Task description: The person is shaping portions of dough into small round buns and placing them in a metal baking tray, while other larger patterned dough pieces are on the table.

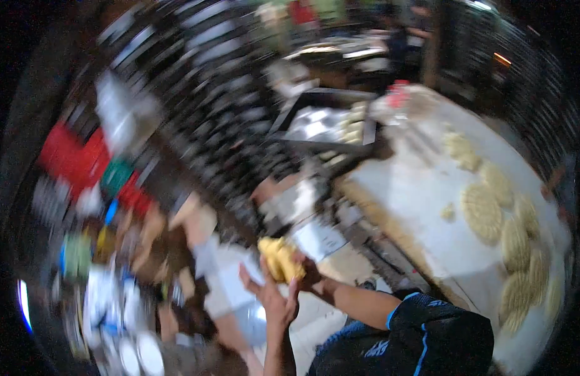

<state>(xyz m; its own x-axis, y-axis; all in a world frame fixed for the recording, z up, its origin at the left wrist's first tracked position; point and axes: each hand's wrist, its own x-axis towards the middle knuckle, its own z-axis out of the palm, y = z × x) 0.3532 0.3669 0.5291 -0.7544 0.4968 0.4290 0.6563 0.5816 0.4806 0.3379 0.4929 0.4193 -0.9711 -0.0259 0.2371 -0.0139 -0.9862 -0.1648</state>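
Note:
A yellow lump of dough (279, 257) is up in front of my body, off the table. My right hand (310, 274) grips it from the right side, with its fingers partly hidden behind the lump. Just below and left of the dough is my left hand (274, 302), its fingers apart; its thumb side is close to the dough, and I cannot tell whether it touches. The whole picture is smeared by motion.
On the right, a pale worktable (428, 207) carries several flat, ridged dough pieces (481, 213). A dark tray (324, 122) with dough pieces stands at its far left corner. Tall racks (202, 81) rise behind. Red containers (73, 156) and clutter lie left. Another person's arm shows at far right.

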